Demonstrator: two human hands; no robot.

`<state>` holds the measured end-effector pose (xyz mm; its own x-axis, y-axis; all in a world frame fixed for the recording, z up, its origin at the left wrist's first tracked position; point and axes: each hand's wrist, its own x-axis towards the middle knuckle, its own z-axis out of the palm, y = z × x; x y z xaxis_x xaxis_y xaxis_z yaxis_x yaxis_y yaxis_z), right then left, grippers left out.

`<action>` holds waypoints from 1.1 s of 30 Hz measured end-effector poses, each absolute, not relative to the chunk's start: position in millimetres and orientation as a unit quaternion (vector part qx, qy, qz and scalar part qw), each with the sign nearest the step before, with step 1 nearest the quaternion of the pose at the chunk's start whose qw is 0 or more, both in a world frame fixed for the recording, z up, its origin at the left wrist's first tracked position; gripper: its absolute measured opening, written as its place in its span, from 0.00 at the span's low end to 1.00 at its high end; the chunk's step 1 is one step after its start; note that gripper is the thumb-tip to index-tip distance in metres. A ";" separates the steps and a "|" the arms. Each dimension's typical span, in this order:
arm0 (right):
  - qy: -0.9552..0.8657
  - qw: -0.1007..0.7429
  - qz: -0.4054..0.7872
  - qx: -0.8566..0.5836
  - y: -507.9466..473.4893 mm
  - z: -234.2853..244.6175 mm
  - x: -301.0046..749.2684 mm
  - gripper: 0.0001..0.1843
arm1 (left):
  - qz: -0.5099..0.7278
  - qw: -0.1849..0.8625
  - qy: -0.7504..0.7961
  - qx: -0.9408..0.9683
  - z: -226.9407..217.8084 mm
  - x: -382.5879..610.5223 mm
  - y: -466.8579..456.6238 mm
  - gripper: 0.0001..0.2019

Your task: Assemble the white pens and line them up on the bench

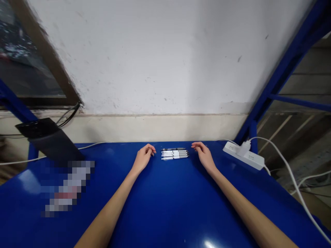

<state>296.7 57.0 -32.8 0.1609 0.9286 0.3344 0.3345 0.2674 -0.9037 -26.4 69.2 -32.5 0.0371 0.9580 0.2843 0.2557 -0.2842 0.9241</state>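
At the far left a dark stand (pixel 49 139) leaned on the blue table (pixel 165 206), with thin cables running behind it along the wall (pixel 155 62). Below the stand a patch of the table was blurred out and could not be read.

The left hand (pixel 143 158) rested on the table near its far edge, fingers loosely curled, holding nothing; its fingertips lay just beside the left ends of the pens (pixel 174 154) but whether they touched could not be told.

The pens lay in a tight row, side by side and parallel, between the two hands. Most were white; the one farthest away looked darker.

The right hand (pixel 204 154) rested on the other side in the same way, fingers bent and relaxed, empty, its fingertips just beside the right ends of the pens.

Farther right a white power strip (pixel 243 155) lay at an angle near the table's corner, with a white plug (pixel 244 147) in it and a white cord (pixel 292 179) trailing off the edge beside the blue frame (pixel 284 69).
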 end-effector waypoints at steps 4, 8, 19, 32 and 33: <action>-0.607 0.522 0.264 -0.538 52.8 -36.3 292.5 0.13 | 0.473 0.334 0.483 0.657 -32.0 -22.3 64.5 0.08; -0.628 0.501 0.241 -0.545 53.5 -36.4 290.8 0.13 | 0.459 0.326 0.481 0.672 -31.4 -20.8 62.1 0.08; -0.654 0.475 0.222 -0.545 54.3 -37.2 291.9 0.13 | 0.422 0.322 0.486 0.695 -28.9 -18.1 60.3 0.10; -0.655 0.464 0.228 -0.550 50.7 -32.1 288.4 0.12 | 0.378 0.304 0.502 0.716 -23.1 -17.8 56.2 0.12; -0.656 0.465 0.226 -0.550 50.7 -32.2 288.4 0.12 | 0.378 0.303 0.501 0.717 -23.2 -17.8 56.1 0.11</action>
